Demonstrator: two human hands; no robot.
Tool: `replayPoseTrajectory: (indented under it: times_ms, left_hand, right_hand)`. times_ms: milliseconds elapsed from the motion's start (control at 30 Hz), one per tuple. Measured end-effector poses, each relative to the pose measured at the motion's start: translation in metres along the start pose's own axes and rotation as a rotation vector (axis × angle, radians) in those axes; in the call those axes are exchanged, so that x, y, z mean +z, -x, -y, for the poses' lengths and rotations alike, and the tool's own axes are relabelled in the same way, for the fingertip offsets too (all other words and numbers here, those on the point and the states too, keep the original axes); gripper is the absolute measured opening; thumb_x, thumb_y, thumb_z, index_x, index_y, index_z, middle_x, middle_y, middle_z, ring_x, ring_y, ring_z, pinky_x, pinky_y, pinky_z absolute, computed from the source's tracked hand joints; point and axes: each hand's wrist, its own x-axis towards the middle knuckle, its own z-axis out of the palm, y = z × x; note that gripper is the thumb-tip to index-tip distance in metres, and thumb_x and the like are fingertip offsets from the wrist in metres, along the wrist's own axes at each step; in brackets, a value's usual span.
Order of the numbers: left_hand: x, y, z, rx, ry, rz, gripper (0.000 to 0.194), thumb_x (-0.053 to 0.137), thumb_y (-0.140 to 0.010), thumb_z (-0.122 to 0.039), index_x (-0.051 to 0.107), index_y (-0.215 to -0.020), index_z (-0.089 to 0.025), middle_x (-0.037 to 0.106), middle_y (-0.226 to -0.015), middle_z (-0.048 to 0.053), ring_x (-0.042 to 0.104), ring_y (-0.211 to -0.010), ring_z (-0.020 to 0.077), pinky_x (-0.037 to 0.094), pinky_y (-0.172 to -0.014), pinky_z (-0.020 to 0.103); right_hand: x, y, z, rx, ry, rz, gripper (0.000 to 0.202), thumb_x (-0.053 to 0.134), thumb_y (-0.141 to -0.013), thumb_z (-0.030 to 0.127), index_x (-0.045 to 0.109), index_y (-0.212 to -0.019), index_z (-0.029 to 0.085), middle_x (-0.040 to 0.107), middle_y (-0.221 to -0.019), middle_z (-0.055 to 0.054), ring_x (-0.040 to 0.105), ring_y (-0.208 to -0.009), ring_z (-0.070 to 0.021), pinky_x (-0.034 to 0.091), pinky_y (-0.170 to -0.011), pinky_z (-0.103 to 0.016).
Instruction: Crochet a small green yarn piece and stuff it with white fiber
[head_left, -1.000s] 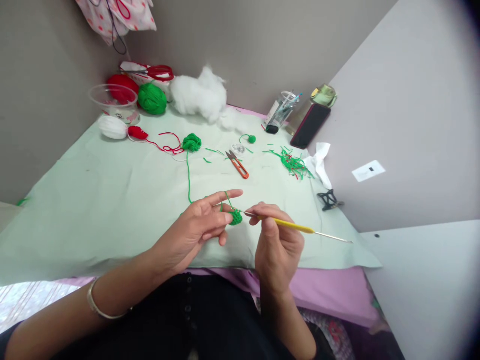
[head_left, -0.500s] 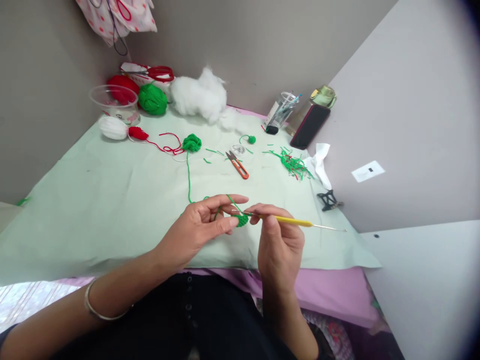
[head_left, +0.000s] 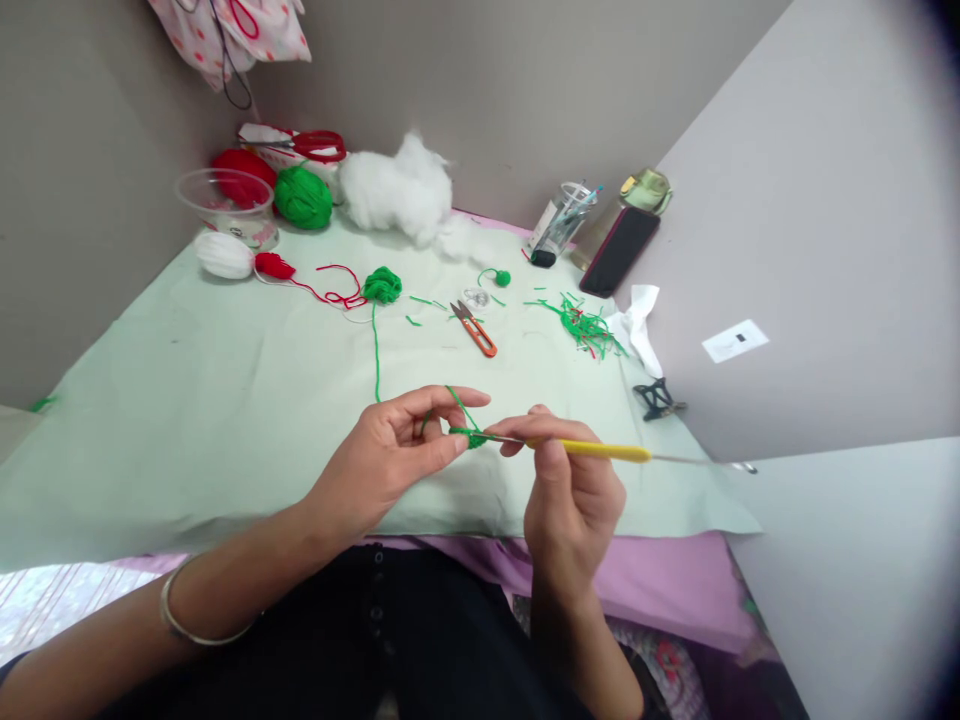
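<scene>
Between thumb and fingers, my left hand (head_left: 390, 450) pinches a small green crocheted piece (head_left: 475, 439). Green yarn (head_left: 376, 350) runs from a small green bundle (head_left: 383, 286) down to this hand and passes over its raised index finger. My right hand (head_left: 570, 490) is closed round a crochet hook with a yellow handle (head_left: 600, 450). The hook's metal tip is at the green piece; its thin rear end points right. The fingertips of my left hand partly hide the piece.
Orange snips (head_left: 474, 330) lie beyond my hands, with a small green ball (head_left: 503, 278) and yarn scraps (head_left: 589, 328) near. Further back are white stuffing (head_left: 397, 190), yarn balls (head_left: 303, 197), a plastic tub (head_left: 225, 205), a cup (head_left: 562, 225) and a phone (head_left: 620, 252).
My right hand and the hook have shifted a little to the right. The green piece is tilted and shows less of its face. My left hand has moved slightly left.
</scene>
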Motion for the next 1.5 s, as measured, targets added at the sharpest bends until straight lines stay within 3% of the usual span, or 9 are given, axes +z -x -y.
replayPoseTrajectory:
  times_ms: [267,467,567,633,833,1133,1233,1367,1500]
  left_hand:
    - [0.007,0.004,0.000,0.120,-0.127,-0.093,0.025,0.078,-0.087,-0.021,0.083,-0.110,-0.028,0.061,-0.083,-0.002,0.048,-0.073,0.0123,0.042,-0.076,0.026]
    - [0.012,0.002,0.000,-0.114,0.254,0.017,0.042,0.085,-0.085,-0.028,0.077,-0.126,-0.027,0.059,-0.078,-0.006,0.042,-0.061,0.0060,0.044,-0.071,0.022]
    - [0.008,-0.003,-0.002,-0.264,0.456,0.103,0.033,0.083,-0.088,-0.028,0.079,-0.120,-0.021,0.047,-0.065,-0.011,0.018,-0.048,0.0018,0.045,-0.068,0.020]
    - [0.005,-0.005,-0.003,-0.248,0.483,0.096,0.032,0.083,-0.088,-0.025,0.080,-0.120,-0.021,0.050,-0.069,-0.010,0.014,-0.048,0.0008,0.045,-0.067,0.020]
    - [0.003,-0.004,-0.005,-0.168,0.364,0.091,0.035,0.085,-0.085,-0.026,0.082,-0.119,-0.026,0.056,-0.083,-0.004,0.046,-0.065,0.0053,0.038,-0.062,0.019]
    - [0.000,-0.002,-0.009,-0.116,0.278,0.037,0.031,0.084,-0.085,-0.029,0.084,-0.116,-0.029,0.060,-0.086,-0.002,0.049,-0.072,0.0084,0.040,-0.067,0.022]
    - [0.003,0.000,-0.010,-0.055,0.242,0.075,0.030,0.083,-0.086,-0.028,0.084,-0.116,-0.030,0.063,-0.089,0.000,0.050,-0.075,0.0104,0.042,-0.070,0.023]
    - [0.009,0.002,-0.012,-0.003,0.211,0.023,0.032,0.088,-0.083,-0.031,0.084,-0.115,-0.030,0.068,-0.089,0.000,0.055,-0.083,0.0125,0.045,-0.077,0.023]
    - [0.014,0.002,-0.018,-0.018,0.311,-0.063,0.046,0.090,-0.079,-0.031,0.080,-0.124,-0.028,0.068,-0.088,-0.001,0.056,-0.079,0.0110,0.046,-0.080,0.023]
  right_hand:
    - [0.002,0.006,-0.003,-0.386,0.375,0.041,0.021,0.048,-0.103,0.015,0.065,-0.110,0.025,0.082,-0.097,0.000,0.074,-0.077,-0.0156,0.043,-0.103,-0.047]
    - [0.007,0.011,-0.019,-0.587,0.559,-0.032,0.028,0.062,-0.097,0.015,0.071,-0.118,0.030,0.081,-0.105,-0.003,0.073,-0.086,-0.0189,0.047,-0.095,-0.044]
    - [0.007,0.009,-0.018,-0.456,0.393,-0.051,0.028,0.058,-0.099,0.015,0.073,-0.116,0.029,0.081,-0.102,-0.003,0.071,-0.087,-0.0201,0.048,-0.095,-0.045]
    - [0.007,0.005,-0.014,-0.262,0.163,-0.087,0.025,0.053,-0.102,0.016,0.074,-0.110,0.028,0.079,-0.093,-0.002,0.069,-0.080,-0.0184,0.049,-0.095,-0.045]
    - [0.015,-0.001,-0.006,-0.027,-0.125,-0.069,0.022,0.055,-0.103,0.022,0.076,-0.099,0.027,0.077,-0.089,0.000,0.066,-0.079,-0.0170,0.051,-0.085,-0.038]
    - [0.009,-0.001,-0.002,0.074,-0.290,-0.113,0.021,0.058,-0.104,0.023,0.077,-0.099,0.029,0.075,-0.087,0.003,0.061,-0.074,-0.0133,0.049,-0.096,-0.037]
    - [0.012,-0.004,0.001,0.062,-0.277,-0.045,0.021,0.057,-0.104,0.023,0.078,-0.102,0.029,0.077,-0.095,0.000,0.067,-0.087,-0.0161,0.051,-0.082,-0.034]
    - [0.019,-0.007,0.003,-0.029,-0.102,0.001,0.024,0.057,-0.103,0.016,0.077,-0.108,0.029,0.080,-0.098,0.000,0.070,-0.086,-0.0161,0.051,-0.094,-0.039]
    - [0.024,-0.007,0.001,-0.344,0.201,-0.039,0.034,0.063,-0.096,0.007,0.075,-0.117,0.032,0.079,-0.103,-0.002,0.072,-0.089,-0.0169,0.046,-0.099,-0.044]
